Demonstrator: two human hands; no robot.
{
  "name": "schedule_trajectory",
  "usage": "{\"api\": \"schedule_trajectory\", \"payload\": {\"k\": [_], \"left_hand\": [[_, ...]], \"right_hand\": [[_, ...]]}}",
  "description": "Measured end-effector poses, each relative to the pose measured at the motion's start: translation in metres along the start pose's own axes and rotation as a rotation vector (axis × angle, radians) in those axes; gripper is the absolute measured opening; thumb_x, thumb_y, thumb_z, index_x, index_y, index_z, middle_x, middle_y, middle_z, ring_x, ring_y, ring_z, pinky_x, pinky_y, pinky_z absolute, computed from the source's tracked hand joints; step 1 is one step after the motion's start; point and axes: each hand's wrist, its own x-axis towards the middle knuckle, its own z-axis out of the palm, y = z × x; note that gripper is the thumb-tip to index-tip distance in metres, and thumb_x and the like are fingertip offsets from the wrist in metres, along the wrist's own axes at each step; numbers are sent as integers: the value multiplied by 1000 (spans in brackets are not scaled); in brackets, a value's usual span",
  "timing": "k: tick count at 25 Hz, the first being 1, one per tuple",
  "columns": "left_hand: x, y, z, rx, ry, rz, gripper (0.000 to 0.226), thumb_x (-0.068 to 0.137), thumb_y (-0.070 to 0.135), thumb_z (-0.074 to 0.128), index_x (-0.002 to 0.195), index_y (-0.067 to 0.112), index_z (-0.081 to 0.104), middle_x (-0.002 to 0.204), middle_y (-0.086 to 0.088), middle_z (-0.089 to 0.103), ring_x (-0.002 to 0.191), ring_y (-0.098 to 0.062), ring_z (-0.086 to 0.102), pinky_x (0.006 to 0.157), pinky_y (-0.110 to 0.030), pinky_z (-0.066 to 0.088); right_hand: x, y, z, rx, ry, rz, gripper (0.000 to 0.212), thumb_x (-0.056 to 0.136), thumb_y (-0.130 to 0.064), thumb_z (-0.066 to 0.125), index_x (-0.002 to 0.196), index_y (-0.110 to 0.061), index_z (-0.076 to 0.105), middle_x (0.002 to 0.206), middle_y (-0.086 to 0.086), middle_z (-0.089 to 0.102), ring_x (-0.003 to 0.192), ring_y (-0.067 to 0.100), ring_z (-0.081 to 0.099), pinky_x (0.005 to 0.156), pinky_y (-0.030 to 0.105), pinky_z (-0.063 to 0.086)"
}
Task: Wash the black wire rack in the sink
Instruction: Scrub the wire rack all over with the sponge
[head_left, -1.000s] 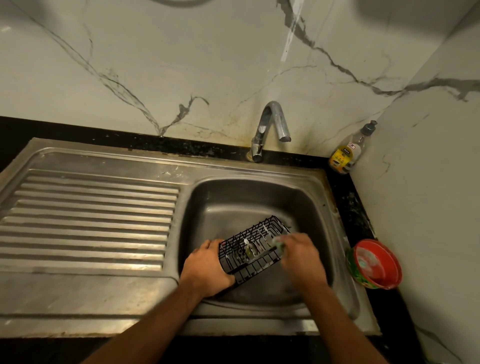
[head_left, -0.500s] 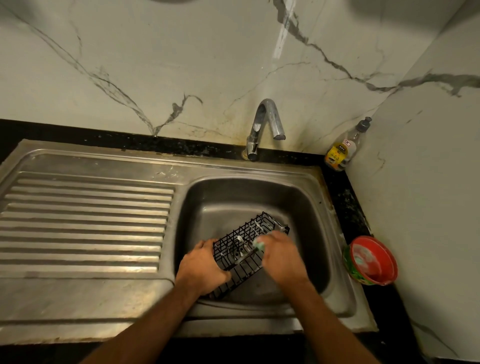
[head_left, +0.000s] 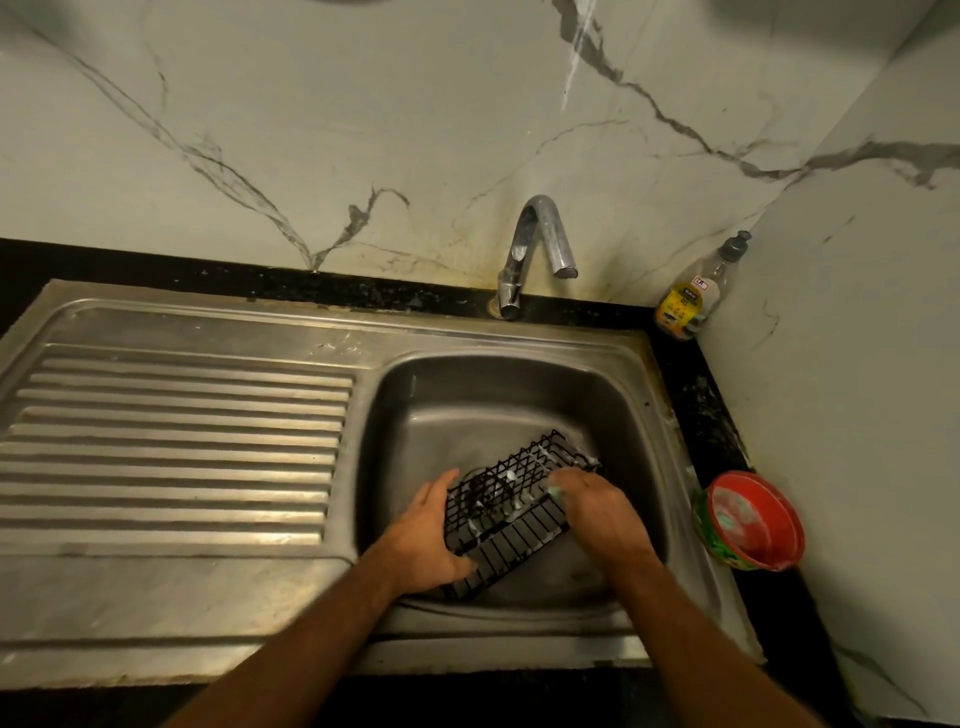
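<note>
The black wire rack (head_left: 511, 499) lies tilted in the steel sink basin (head_left: 498, 395), with streaks of white foam on its wires. My left hand (head_left: 428, 535) grips its near left corner and holds it steady. At the rack's right edge, my right hand (head_left: 597, 512) is closed around a small green scrubber (head_left: 556, 491), pressed against the wires. Only a sliver of the scrubber shows past my fingers.
The chrome tap (head_left: 537, 249) stands behind the basin; no water runs. A ribbed drainboard (head_left: 176, 441) lies to the left. A dish soap bottle (head_left: 693, 291) stands in the back right corner. A red tub of cleaning paste (head_left: 750, 519) sits on the black counter, right of the sink.
My right hand slid the scrubber left across the rack and back to its right edge. The rack tipped slightly in my left hand, and the camera shifted a little.
</note>
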Motion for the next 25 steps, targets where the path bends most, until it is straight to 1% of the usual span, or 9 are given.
{"api": "schedule_trajectory", "payload": {"k": [3, 7, 10, 12, 14, 16, 20, 22, 25], "left_hand": [[1, 1, 4, 51, -75, 93, 135, 62, 52, 83, 162, 30, -4, 158, 4, 27, 141, -18, 40, 119, -26, 29], [3, -3, 4, -54, 31, 119, 124, 59, 41, 91, 160, 29, 19, 152, 11, 41, 138, -8, 42, 112, -15, 28], [3, -6, 2, -152, 142, 131, 112, 49, 44, 92, 148, 38, 39, 134, 21, 55, 125, -3, 54, 110, -23, 42], [2, -7, 1, -190, 172, 139, 108, 45, 47, 90, 142, 41, 43, 126, 23, 61, 118, -1, 58, 106, -29, 48], [3, -8, 1, -207, 180, 146, 108, 43, 50, 90, 141, 41, 45, 124, 22, 63, 116, 1, 60, 104, -30, 49], [2, -9, 2, -214, 185, 133, 109, 43, 52, 92, 141, 40, 45, 125, 23, 62, 116, 2, 59, 105, -29, 49], [3, -10, 2, -249, 179, 113, 113, 46, 52, 94, 146, 35, 43, 130, 22, 59, 118, 1, 58, 106, -24, 46], [3, -9, 1, -256, 184, 115, 113, 47, 51, 95, 145, 33, 44, 129, 20, 58, 118, 0, 58, 104, -21, 46], [2, -8, 1, -266, 190, 134, 106, 47, 46, 95, 140, 33, 48, 119, 26, 59, 114, 0, 60, 98, -14, 46]], "right_hand": [[-3, 10, 3, 84, 4, 141, 29, 98, -14, 53, 125, -25, 61, 123, 5, 66, 108, 20, 63, 95, 29, 47], [-5, -9, 4, 233, 28, 217, 35, 99, -7, 48, 130, -19, 58, 136, 5, 54, 106, 22, 64, 97, 35, 52], [-21, -48, 10, 265, -2, 23, 35, 100, -23, 44, 134, -20, 53, 143, -2, 37, 108, 23, 62, 102, 35, 47], [-32, -71, 6, 276, -22, -140, 42, 97, -33, 37, 133, -22, 56, 138, -3, 46, 110, 22, 60, 99, 31, 47], [-31, -73, 3, 226, 13, -257, 47, 92, -31, 37, 129, -20, 63, 125, 0, 62, 105, 23, 64, 92, 31, 51], [-22, -55, -2, 210, 95, -226, 41, 93, -22, 43, 124, -16, 69, 115, 5, 69, 101, 23, 66, 91, 28, 52], [-8, -28, -8, 217, 152, 0, 31, 99, -14, 50, 124, -13, 68, 121, 5, 62, 100, 19, 64, 93, 24, 48], [-10, -49, -5, 271, 101, -100, 31, 97, -13, 49, 120, -14, 70, 119, 4, 61, 102, 19, 62, 92, 26, 49], [-28, -80, 5, 312, 112, -395, 31, 87, -19, 50, 106, -19, 76, 107, 0, 70, 94, 16, 65, 87, 25, 51]]}}
